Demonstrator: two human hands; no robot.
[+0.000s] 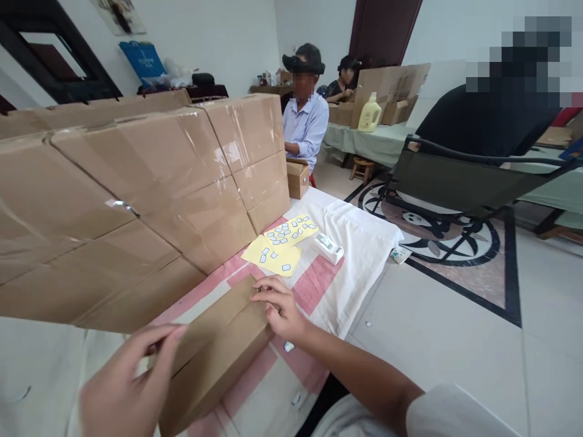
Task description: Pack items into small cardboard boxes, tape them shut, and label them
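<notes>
A small brown cardboard box (218,346) lies on the cloth-covered table in front of me. My right hand (279,306) rests on its far end with fingers curled, pressing on the flap seam. My left hand (125,379) is at the near end, thumb and fingers pinched over the box's edge; what it pinches is hidden. Beyond the box lie yellow backing sheets (279,246) with several small white-blue stickers, and a small white box (327,247).
Large taped cartons (136,194) are stacked along the left. A pink-striped white cloth (359,243) covers the table. Two people sit at the back by more cartons and a yellow bottle (369,113). A folding chair (469,176) stands on the tiled floor at right.
</notes>
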